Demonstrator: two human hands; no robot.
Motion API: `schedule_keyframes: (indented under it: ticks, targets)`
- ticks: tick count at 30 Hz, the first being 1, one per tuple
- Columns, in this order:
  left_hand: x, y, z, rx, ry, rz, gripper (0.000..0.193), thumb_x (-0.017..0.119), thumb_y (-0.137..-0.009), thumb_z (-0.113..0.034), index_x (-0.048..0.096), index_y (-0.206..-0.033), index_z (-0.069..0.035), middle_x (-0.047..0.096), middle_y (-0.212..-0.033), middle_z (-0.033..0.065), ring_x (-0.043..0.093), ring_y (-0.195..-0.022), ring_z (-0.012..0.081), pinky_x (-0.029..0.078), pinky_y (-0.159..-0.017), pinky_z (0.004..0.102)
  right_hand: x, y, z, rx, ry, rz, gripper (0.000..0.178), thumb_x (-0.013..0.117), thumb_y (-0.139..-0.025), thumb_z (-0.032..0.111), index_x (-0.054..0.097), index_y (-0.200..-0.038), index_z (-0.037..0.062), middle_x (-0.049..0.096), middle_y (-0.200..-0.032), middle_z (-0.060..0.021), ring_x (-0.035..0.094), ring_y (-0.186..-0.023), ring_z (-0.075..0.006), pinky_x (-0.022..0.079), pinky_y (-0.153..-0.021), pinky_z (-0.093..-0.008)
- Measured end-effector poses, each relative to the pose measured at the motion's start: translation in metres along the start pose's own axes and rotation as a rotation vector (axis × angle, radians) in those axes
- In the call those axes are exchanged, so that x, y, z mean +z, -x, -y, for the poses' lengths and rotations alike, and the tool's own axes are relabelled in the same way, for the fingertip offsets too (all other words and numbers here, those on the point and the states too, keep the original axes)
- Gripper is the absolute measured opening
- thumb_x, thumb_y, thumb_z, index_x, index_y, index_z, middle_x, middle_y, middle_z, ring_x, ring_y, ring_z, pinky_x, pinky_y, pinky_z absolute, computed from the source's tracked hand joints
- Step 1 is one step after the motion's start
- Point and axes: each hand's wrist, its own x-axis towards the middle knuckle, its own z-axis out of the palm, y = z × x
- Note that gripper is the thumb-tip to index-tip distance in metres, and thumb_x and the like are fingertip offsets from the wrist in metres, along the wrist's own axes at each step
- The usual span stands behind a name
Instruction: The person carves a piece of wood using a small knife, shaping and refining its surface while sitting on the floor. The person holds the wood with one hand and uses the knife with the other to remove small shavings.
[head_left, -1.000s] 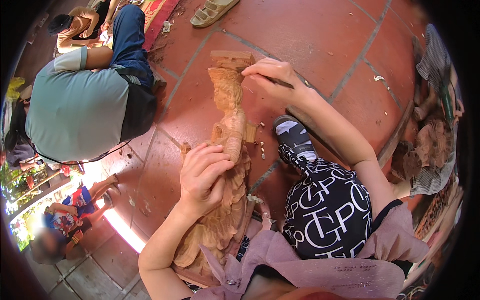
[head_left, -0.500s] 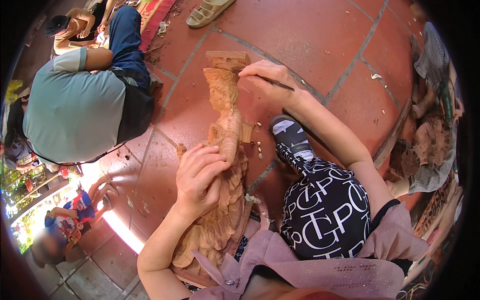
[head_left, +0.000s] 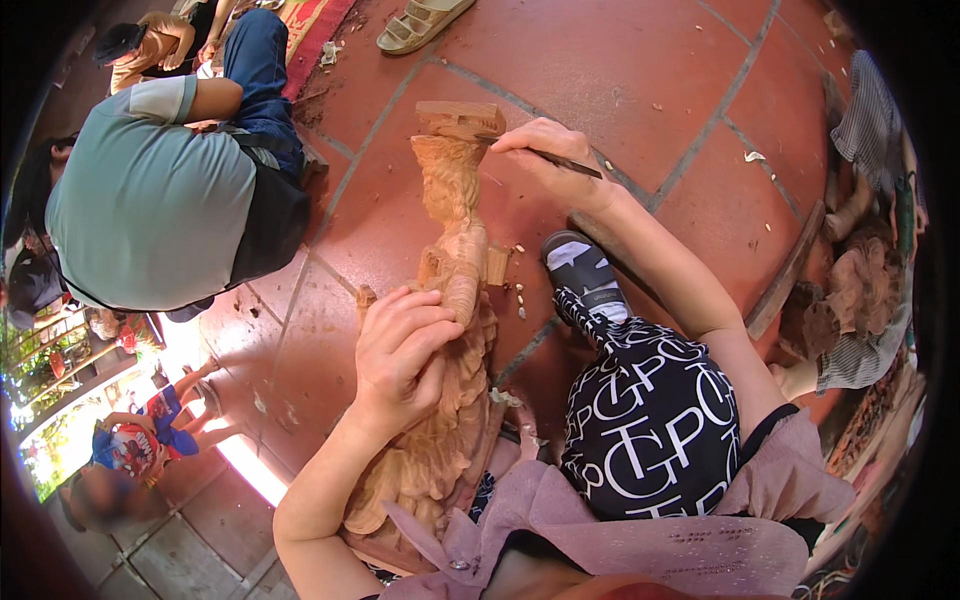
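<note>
A carved wooden statue of a figure stretches away from my lap, its block-like top at the far end and its wide, rippled lower part near me. My left hand curls over the statue's middle, fingers wrapped on the carved wood. Between the pinched fingers of my right hand is a slim dark carving tool. The tool's near end points back toward my wrist; its working tip is mostly hidden by my fingers, close to the top of the figure's head.
Red floor tiles carry scattered wood chips. My sandalled foot is right of the statue. A seated person in a pale green shirt is at left, and a child lower left. Another person's patterned sleeve and more carved wood are at right.
My right hand has shifted slightly right with the tool; my left hand keeps its hold on the statue. The seated person at left has leaned a little, and the child has moved.
</note>
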Motion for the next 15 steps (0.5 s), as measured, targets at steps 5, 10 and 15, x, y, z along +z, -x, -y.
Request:
schedule_keyframes:
  ticks: [5,10,15]
  targets:
    - [-0.001,0.001,-0.001,-0.002,-0.012,0.015,0.034,0.062,-0.061,0.006,0.067,-0.091,-0.008,0.065,-0.093,0.0073,0.063,-0.102,0.0290,0.045,-0.095,0.0464,0.004,-0.009,0.004,-0.048,-0.032,0.034,0.018,0.062,-0.081,0.004,0.069,-0.097,0.0069,0.071,-0.095,-0.0066,0.065,-0.090,-0.0235,0.049,-0.082,-0.0346]
    - [0.000,0.000,-0.001,-0.001,0.011,0.003,0.035,0.062,-0.060,0.007,0.067,-0.092,-0.008,0.066,-0.093,0.0069,0.063,-0.102,0.0289,0.045,-0.095,0.0466,-0.007,0.000,0.003,-0.127,0.147,0.049,0.019,0.062,-0.081,0.004,0.069,-0.098,0.0076,0.071,-0.097,-0.0066,0.065,-0.090,-0.0246,0.049,-0.082,-0.0359]
    - [-0.001,0.002,0.001,-0.006,0.007,0.012,0.034,0.061,-0.061,0.007,0.067,-0.092,-0.008,0.066,-0.094,0.0069,0.062,-0.103,0.0290,0.045,-0.095,0.0469,0.005,-0.006,0.002,-0.141,0.108,0.058,0.017,0.062,-0.081,0.004,0.068,-0.096,0.0088,0.070,-0.097,-0.0058,0.065,-0.090,-0.0241,0.049,-0.081,-0.0363]
